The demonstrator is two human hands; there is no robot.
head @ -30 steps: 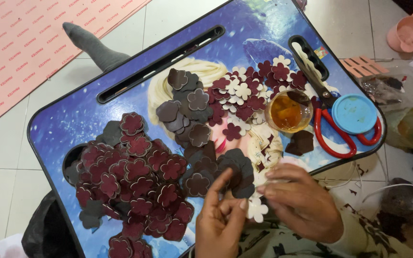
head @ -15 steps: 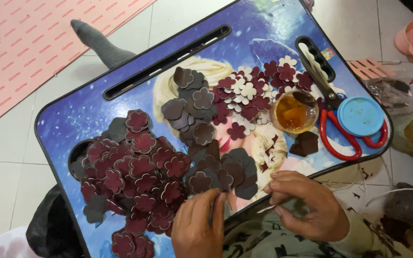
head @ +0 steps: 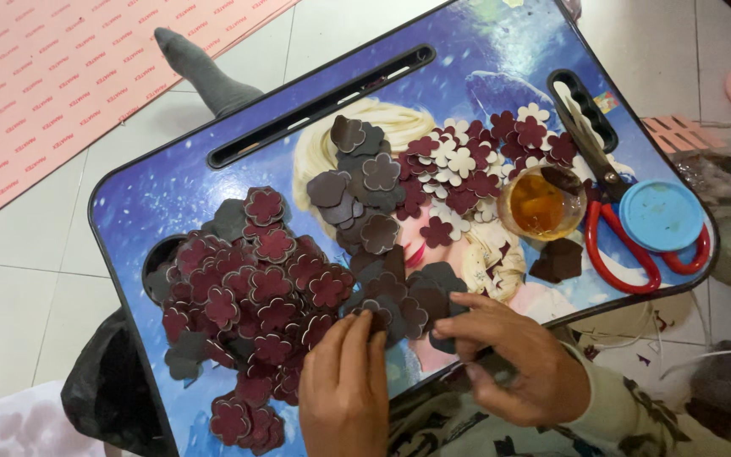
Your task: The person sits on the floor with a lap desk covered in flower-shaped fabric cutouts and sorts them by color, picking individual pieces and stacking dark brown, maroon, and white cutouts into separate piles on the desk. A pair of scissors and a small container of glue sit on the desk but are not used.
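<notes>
My left hand [head: 344,393] lies at the near edge of a blue picture lap tray [head: 171,195], its fingers held together and pressing on a dark flower cutout [head: 376,315]. My right hand [head: 522,360] is beside it, with thumb and forefinger pinched on another dark cutout [head: 443,343] at the edge of the dark pile [head: 420,288]. Left of the hands spreads a heap of maroon flower cutouts [head: 255,296]. What lies under my palms is hidden.
More grey-brown flowers [head: 361,182] and small white and maroon flowers [head: 467,165] lie further back. A small glass cup of amber liquid [head: 541,205], red-handled scissors [head: 615,237] and a blue round lid [head: 662,216] sit at the tray's right. A grey-socked foot [head: 200,68] rests beyond the tray.
A second ago both hands held a small white flower at the tray's near edge. It is no longer seen, and both hands have moved up onto the dark cutouts.
</notes>
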